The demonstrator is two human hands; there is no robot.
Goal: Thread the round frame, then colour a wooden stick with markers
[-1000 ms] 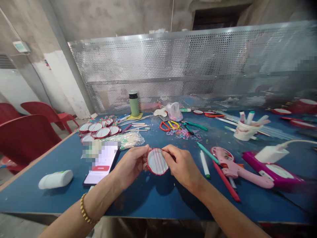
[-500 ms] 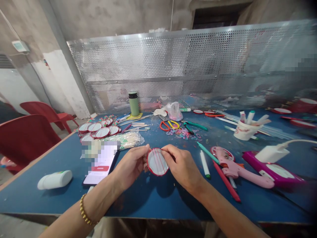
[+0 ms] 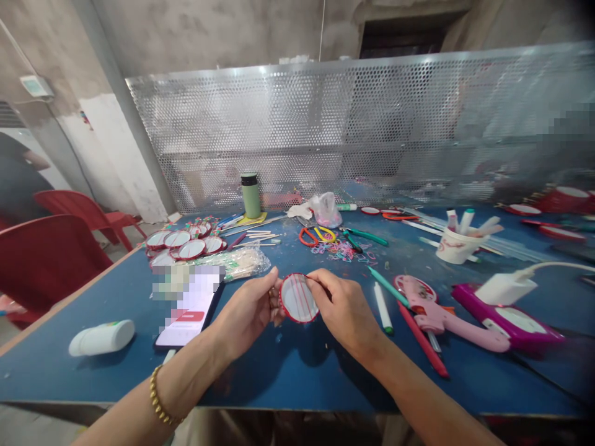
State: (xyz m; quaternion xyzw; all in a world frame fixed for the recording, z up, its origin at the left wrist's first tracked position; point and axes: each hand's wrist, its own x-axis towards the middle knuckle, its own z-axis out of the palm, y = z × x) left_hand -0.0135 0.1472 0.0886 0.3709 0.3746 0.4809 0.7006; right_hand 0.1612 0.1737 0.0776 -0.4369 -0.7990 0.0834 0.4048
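Over the blue table (image 3: 288, 371) backed by a perforated metal screen (image 3: 372, 124), the left hand (image 3: 246, 310) and right hand (image 3: 346, 310) pinched opposite edges of a red-rimmed round disc (image 3: 298, 298) held just above the near middle, with a phone (image 3: 188, 310) left and a pink glue gun (image 3: 441, 316) right.

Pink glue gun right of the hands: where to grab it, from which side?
Take the pink glue gun by its handle, the long limb pointing right, coming from above. It lies flat on the table, and the right hand is nearest. Markers crowd its left end.
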